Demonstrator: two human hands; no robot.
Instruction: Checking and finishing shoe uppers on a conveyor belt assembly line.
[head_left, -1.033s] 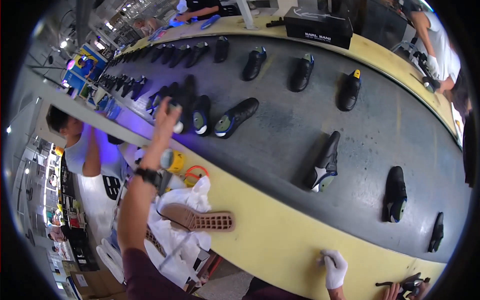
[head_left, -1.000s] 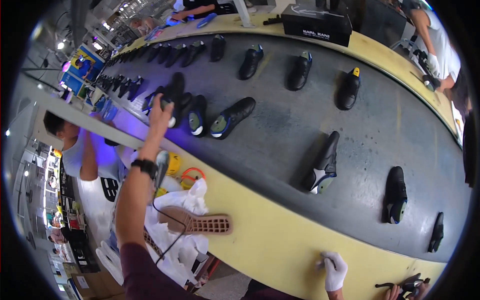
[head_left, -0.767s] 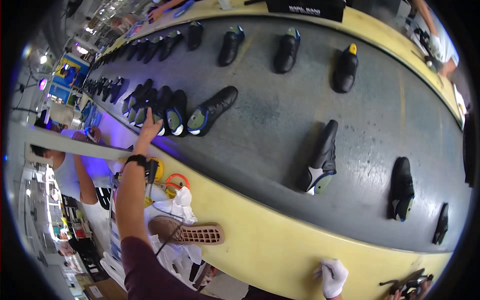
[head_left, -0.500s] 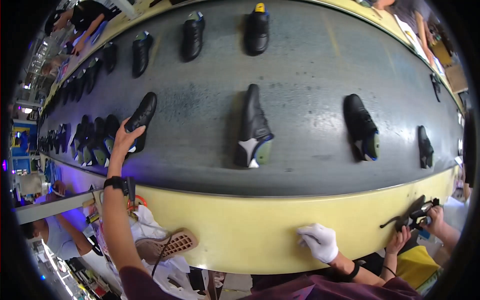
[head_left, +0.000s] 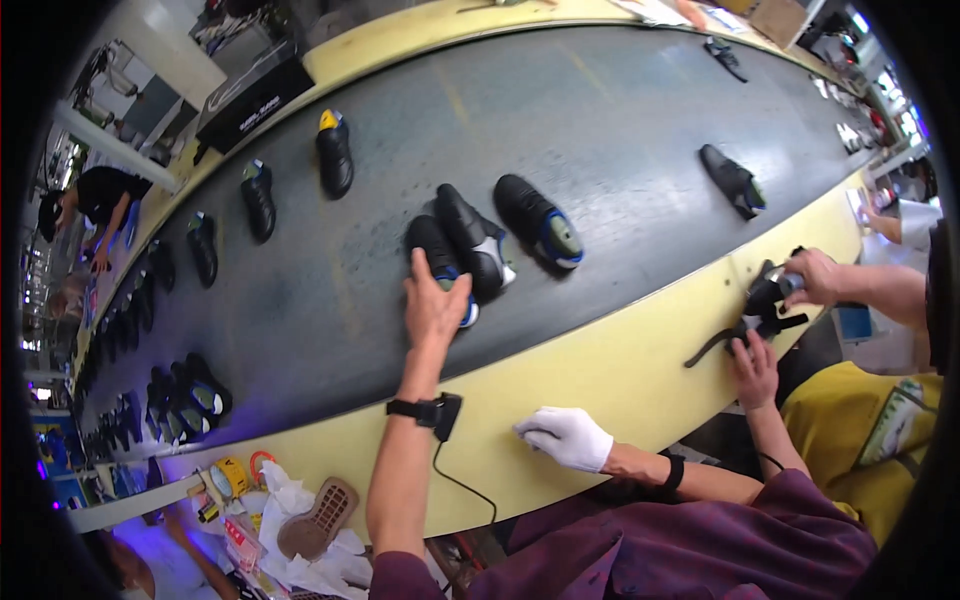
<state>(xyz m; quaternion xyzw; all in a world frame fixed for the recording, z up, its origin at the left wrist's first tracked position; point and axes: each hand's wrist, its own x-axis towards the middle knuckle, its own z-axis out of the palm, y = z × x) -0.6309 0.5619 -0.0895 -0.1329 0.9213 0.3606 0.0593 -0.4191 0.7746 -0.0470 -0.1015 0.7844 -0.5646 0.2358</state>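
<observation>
My bare left hand (head_left: pixel 435 305), a black strap and small device on its wrist, reaches over the grey belt (head_left: pixel 620 110). Its fingers and thumb grip the heel end of a black shoe (head_left: pixel 430 238) with blue and green lining. Close against that shoe's right side lies another black shoe (head_left: pixel 464 225) with a white heel patch. A third black shoe (head_left: pixel 537 215) sits just to the right of these, heel toward me. My right hand (head_left: pixel 568 438), in a white glove, rests over the yellow ledge (head_left: pixel 640 350) with its fingers curled together; nothing shows in them.
Several shoes stand in rows at left; a single black shoe (head_left: pixel 733 180) lies farther right. A black box (head_left: pixel 255 98) sits on the far ledge. At right, a co-worker's hands hold a black strappy item (head_left: pixel 760 305). A brown sole (head_left: pixel 322 515) lies on white wrapping at lower left.
My left hand has carried its shoe rightward, beside the white-patched one. The third shoe is now close to that pair. The view has turned, and the gloved hand stays over the ledge.
</observation>
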